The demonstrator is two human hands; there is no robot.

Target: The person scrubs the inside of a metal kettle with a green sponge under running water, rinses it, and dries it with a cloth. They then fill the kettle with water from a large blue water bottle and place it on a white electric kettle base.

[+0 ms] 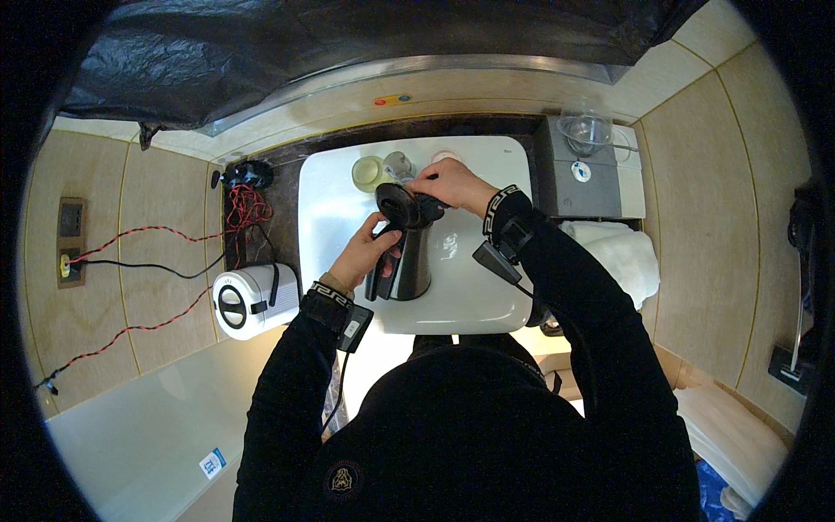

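On the white sink surface a metal electric kettle (412, 264) stands with its black lid (395, 201) raised. My left hand (366, 253) is closed round the kettle's black handle. Over the far side of the kettle, my right hand (453, 186) has its fingers bent round a small dark object (430, 201), whose kind I cannot tell. Just beyond the lid are a glass with pale yellowish contents (368, 173) and a clear cup (398, 164). A round, pale dish (445, 156) shows partly behind my right hand.
A white appliance with a black handle (251, 301) stands left of the sink, near tangled red and black cables (246, 207). To the right are a grey box (580, 189), a clear bowl (587, 134) and folded white towels (620, 258). Black sheeting (365, 32) hangs across the top.
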